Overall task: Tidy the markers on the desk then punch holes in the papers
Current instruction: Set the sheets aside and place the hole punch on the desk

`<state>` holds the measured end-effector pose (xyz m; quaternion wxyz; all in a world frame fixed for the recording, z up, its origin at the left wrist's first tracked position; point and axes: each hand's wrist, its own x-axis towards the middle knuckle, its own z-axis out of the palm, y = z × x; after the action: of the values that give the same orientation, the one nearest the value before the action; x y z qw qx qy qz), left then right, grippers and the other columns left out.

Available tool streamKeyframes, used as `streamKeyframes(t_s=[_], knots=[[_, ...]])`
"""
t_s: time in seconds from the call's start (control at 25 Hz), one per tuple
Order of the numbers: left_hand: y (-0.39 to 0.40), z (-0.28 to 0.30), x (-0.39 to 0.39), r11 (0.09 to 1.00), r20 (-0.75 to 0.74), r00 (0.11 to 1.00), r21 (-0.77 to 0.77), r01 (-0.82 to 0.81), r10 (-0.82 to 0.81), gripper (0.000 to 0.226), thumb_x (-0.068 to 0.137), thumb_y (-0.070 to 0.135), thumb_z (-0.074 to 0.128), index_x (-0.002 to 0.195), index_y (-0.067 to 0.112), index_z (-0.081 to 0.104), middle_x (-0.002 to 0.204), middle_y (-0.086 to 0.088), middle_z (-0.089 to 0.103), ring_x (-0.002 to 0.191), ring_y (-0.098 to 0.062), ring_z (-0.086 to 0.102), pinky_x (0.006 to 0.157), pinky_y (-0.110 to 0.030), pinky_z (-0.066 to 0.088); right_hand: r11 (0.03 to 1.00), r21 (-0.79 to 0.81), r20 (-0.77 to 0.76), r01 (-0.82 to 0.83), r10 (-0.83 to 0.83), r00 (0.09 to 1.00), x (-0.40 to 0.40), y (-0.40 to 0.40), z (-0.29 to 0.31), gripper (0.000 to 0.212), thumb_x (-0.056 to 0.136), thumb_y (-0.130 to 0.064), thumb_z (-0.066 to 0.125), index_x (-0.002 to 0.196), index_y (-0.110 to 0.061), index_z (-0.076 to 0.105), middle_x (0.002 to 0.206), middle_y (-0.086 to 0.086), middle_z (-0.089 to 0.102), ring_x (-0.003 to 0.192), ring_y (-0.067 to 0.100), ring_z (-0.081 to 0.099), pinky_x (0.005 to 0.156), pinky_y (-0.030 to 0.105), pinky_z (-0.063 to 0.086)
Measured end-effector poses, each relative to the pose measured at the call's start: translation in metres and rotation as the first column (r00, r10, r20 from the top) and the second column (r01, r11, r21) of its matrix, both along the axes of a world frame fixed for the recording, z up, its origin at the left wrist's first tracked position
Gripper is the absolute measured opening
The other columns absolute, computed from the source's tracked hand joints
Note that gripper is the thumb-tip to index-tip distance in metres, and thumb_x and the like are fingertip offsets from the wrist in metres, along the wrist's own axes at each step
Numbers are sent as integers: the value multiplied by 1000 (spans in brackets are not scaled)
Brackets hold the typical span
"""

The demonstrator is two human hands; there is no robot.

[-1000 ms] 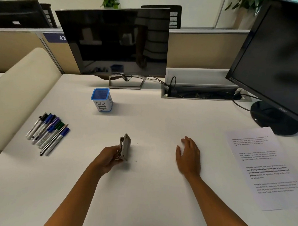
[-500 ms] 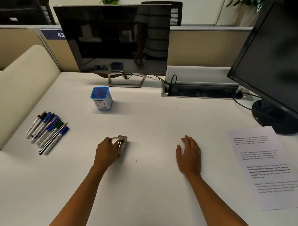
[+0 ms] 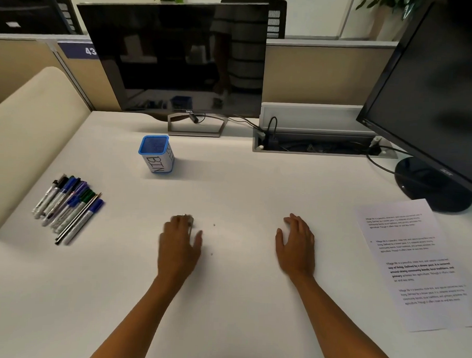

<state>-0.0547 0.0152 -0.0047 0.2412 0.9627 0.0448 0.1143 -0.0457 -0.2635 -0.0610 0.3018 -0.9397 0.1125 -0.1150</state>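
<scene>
Several markers (image 3: 67,208) lie side by side in a slanted row at the desk's left edge. A blue-rimmed cup labelled BIN (image 3: 157,153) stands upright behind them, toward the middle. Printed papers (image 3: 415,263) lie at the right. My left hand (image 3: 179,244) lies palm down over a small grey hole punch (image 3: 190,221); only the punch's far tip shows past my fingers. My right hand (image 3: 297,246) rests flat on the white desk (image 3: 242,192), fingers apart, holding nothing.
A Dell monitor (image 3: 175,59) stands at the back centre and a second monitor (image 3: 435,101) at the right, its round base (image 3: 432,184) near the papers. An open cable tray (image 3: 320,147) sits between them. A cream chair back (image 3: 28,132) borders the desk's left.
My left hand held the hole punch tilted up on its side; it has turned over and lowered the punch flat onto the desk. My right hand has stayed put.
</scene>
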Motion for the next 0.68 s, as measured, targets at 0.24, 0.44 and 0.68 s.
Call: streamKeyframes(t_s=[0.24,0.44,0.68], knots=[[1,-27,-19,901,-196,897,-271,339,-396,32,82,29,78,111,19,69,108,8,51,86,1,53,79,-6,41,1000,-3,-6,-4,4,1000,0,0,-1,37,95,-32,53,130,-19,54,144,-3,49,136,17,41,115,38,34],[8,-24,-12,912,-212,914,-304,274,-345,25,81,21,79,105,15,74,97,10,55,76,-3,55,70,-5,41,1000,-18,-8,-15,15,1000,2,-1,-4,37,95,-33,52,129,-20,53,143,-3,49,135,17,42,113,35,34],[2,-24,-11,919,-195,937,-329,215,-289,6,83,15,77,88,14,79,89,9,55,76,1,55,65,-10,40,1000,-27,6,-13,13,1000,1,-1,-3,36,95,-31,53,129,-19,54,143,-2,50,134,18,43,113,38,35]])
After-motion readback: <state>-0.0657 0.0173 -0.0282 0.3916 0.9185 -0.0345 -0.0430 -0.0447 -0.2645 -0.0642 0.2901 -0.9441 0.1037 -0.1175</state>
